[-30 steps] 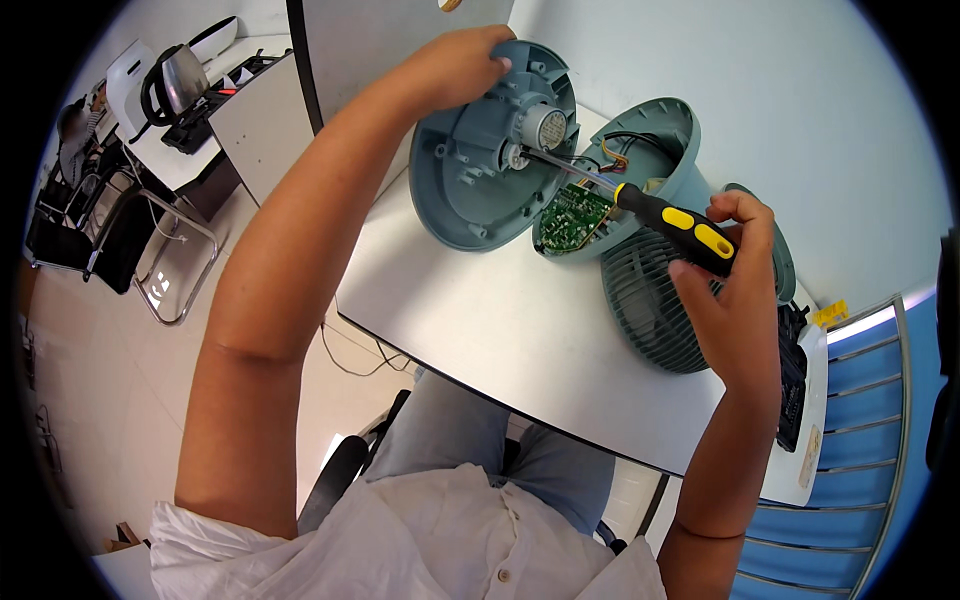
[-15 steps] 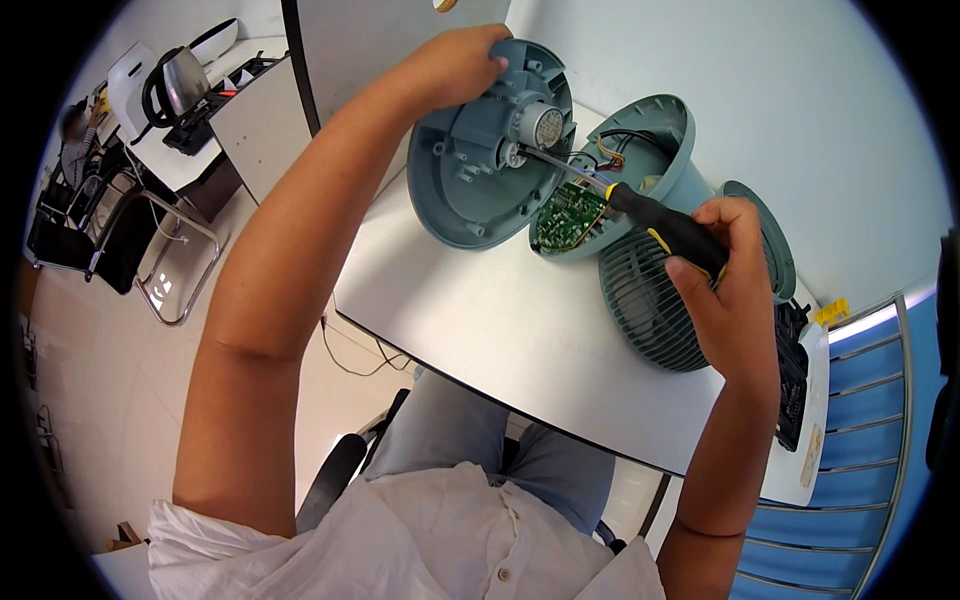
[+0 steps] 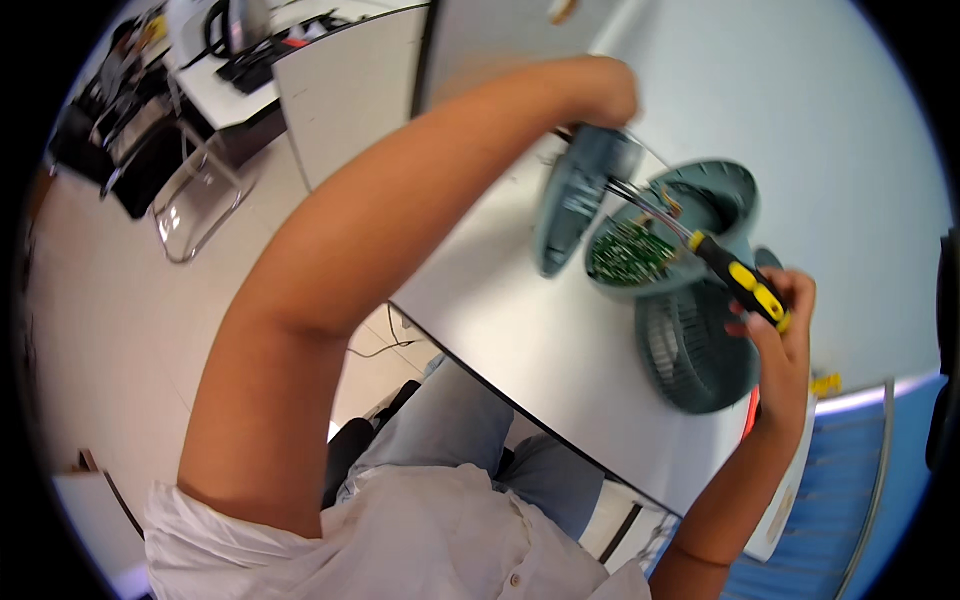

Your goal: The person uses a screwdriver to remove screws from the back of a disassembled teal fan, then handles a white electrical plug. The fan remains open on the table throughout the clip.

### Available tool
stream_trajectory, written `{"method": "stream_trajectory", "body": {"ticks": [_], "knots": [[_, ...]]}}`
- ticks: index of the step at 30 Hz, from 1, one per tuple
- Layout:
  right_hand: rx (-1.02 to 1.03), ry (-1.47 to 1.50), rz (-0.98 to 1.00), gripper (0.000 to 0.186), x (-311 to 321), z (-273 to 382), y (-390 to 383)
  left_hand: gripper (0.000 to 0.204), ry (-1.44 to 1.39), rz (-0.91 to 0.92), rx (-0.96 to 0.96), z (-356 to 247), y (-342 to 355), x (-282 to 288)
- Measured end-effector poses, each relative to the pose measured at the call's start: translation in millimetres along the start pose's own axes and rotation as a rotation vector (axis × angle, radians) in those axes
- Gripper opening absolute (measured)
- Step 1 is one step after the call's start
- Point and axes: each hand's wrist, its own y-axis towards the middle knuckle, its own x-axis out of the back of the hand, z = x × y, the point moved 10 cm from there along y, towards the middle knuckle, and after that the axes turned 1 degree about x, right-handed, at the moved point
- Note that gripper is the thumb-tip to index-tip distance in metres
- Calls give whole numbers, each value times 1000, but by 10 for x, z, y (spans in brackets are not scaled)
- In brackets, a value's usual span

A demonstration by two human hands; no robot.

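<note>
My left hand (image 3: 603, 92) is at the top of the round grey-green fan base part (image 3: 575, 195), gripping it upright; its fingers are mostly hidden. The part is turned nearly edge-on, its inner side facing right. My right hand (image 3: 785, 345) is closed around the black and yellow handle of a screwdriver (image 3: 735, 275). The shaft points up and left, its tip at the inner side of the part. Just right stands a grey-green fan housing (image 3: 735, 185), open, with a green circuit board (image 3: 630, 255) and wires inside. A grey-green fan grille (image 3: 700, 350) lies nearer me.
The white table (image 3: 530, 350) has a dark front edge above my lap. A white wall rises behind it, and a metal rail (image 3: 875, 490) stands at the right. At the far left are a second desk with a kettle (image 3: 240, 25), a chair (image 3: 150, 155) and a person.
The base part has turned from facing me to nearly edge-on, my left hand swinging over its top. The screwdriver has rolled in my right hand. My view has shifted too.
</note>
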Motion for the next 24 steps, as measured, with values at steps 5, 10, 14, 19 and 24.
{"method": "stream_trajectory", "body": {"ticks": [5,10,14,19,24], "knots": [[109,-120,-62,40,165,132,25,25,-150,104,0,-182,-30,-25],[165,-267,-171,32,183,223,62,24,-25,60,1,-225,-62,7],[161,-323,-217,30,179,233,24,27,35,65,-80,-180,64,-102],[109,-357,-237,33,17,175,0,46,-320,160,25,260,78,-143],[287,-661,-353,33,-232,302,-270,41,-537,101,99,377,1,-139]]}}
